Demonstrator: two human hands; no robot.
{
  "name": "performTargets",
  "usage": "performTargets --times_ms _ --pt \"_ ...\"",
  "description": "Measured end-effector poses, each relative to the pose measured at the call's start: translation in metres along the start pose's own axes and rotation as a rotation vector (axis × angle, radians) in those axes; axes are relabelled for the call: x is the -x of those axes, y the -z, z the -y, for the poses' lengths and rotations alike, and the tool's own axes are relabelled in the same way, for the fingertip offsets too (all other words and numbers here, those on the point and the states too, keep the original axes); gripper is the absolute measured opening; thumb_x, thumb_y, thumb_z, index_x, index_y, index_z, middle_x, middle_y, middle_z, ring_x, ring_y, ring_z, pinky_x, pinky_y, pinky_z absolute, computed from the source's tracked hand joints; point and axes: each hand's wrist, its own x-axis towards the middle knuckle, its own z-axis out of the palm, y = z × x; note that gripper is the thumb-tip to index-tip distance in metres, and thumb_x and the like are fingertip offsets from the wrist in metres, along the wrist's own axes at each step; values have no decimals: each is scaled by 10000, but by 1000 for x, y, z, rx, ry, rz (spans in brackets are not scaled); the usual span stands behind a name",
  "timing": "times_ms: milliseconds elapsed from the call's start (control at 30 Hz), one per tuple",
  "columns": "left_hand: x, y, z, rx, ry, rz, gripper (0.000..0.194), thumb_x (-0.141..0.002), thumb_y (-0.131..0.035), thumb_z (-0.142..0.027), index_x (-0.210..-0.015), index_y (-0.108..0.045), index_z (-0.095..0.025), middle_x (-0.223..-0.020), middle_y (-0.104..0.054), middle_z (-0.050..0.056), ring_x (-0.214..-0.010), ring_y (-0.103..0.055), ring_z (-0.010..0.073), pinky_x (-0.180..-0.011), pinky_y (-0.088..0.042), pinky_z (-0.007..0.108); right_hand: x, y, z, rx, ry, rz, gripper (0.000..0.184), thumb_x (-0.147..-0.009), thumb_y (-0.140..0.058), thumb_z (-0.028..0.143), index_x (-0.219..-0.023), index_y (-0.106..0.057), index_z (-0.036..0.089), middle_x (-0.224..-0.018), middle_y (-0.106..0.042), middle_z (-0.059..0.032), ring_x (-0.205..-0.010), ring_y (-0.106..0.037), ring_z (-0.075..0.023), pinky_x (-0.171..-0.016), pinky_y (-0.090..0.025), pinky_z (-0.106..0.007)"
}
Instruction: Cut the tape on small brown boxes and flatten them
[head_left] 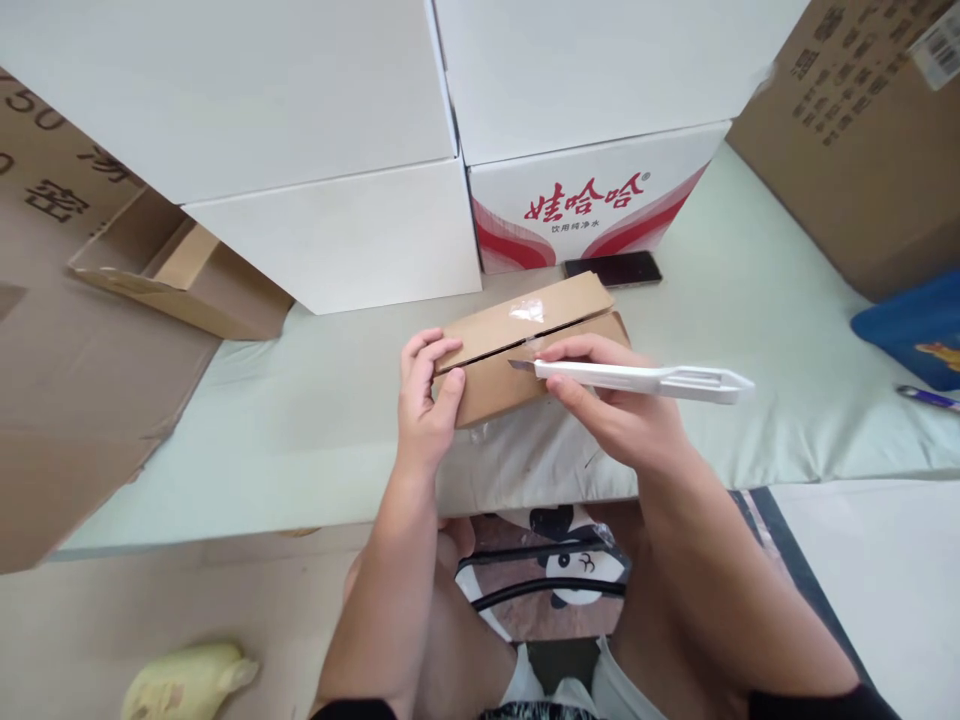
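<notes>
A small brown cardboard box (517, 350) with clear tape on its top lies on the pale green pad (315, 430) in front of me. My left hand (424, 400) grips the box's left end, thumb on the front and fingers curled over the top edge. My right hand (622, 405) is closed around a white utility knife (645, 380). The knife's short blade tip touches the seam between the box's two top flaps, near the middle.
Large white cartons (330, 150) stand behind the box, one with red print (592, 205). A dark phone (613, 269) lies by it. Brown cartons sit at left (172, 270) and far right (862, 130). A blue object (911, 325) and a pen (930, 398) are at right.
</notes>
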Motion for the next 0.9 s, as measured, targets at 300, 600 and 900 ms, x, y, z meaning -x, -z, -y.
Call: performTargets --times_ms 300,600,900 --pt "1 -2 1 19 5 -1 471 -981 -551 -638 -1204 -693 -249 -1374 -594 116 -1365 -565 296 -1189 -465 472 3 -7 -2 11 25 -37 103 -937 -730 312 -987 -769 231 -969 -835 -22 -886 -784 -170 -807 -607 -294" --pt "2 -2 1 56 -7 -10 419 -986 -577 -599 -1201 -694 -259 -1372 -586 109 -1356 -568 289 -1177 -482 459 6 -7 -5 -3 35 -33 142 -921 -756 269 -1059 -726 251 -1001 -812 -6 -908 -765 -156 -815 -598 -288" --pt "2 -2 0 39 1 -7 430 -979 -569 -615 -1195 -692 -265 -1372 -588 106 -1364 -554 299 -1196 -461 483 6 -7 -3 -30 30 -40 91 -933 -737 285 -1010 -718 242 -951 -802 -4 -850 -750 -153 -758 -584 -284"
